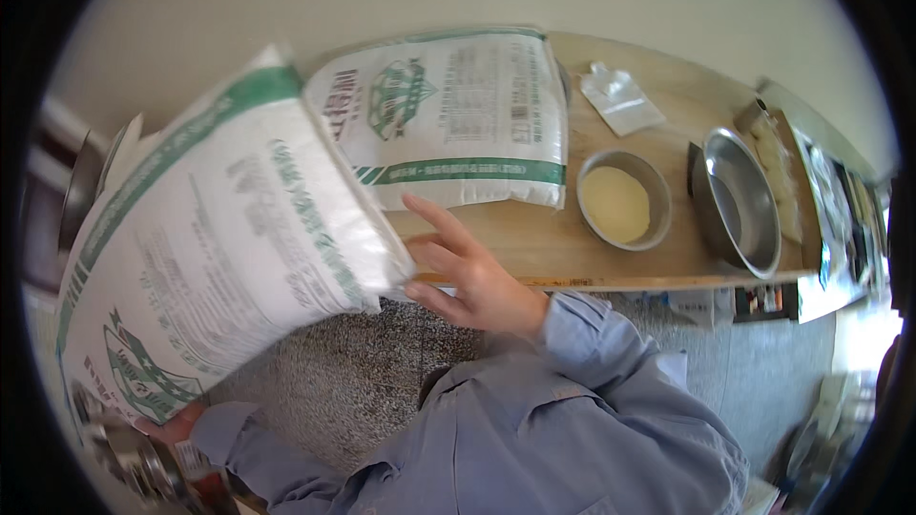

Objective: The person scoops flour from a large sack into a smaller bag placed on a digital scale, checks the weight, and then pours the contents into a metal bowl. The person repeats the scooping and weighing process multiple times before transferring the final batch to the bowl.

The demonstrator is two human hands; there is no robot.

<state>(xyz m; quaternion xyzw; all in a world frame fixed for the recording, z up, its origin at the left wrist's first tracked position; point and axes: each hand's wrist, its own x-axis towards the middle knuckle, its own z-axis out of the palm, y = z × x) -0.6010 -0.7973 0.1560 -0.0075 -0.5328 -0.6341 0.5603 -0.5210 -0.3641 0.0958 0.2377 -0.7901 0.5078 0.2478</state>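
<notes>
A big, full white sack (219, 238) with green bands is tilted up on my left, overlapping the table's left part. My left hand (174, 422) is at its lower corner, holding it from below, with most of the fingers hidden behind it. At the sack's right corner is my right hand (472, 277), its fingers spread and the fingertips beside or against the edge; whether they press on it is hard to tell. A second white sack (477, 105) of the same kind lies flat on the wooden table (506, 243) behind.
Right of the lying sack stands a round metal pan (660, 219) of pale yellow powder. A deep steel bowl (739, 200) and a clear plastic bag (620, 100) are also on the table. Metal pots (138, 458) stand at the lower left. A wall rises behind the table.
</notes>
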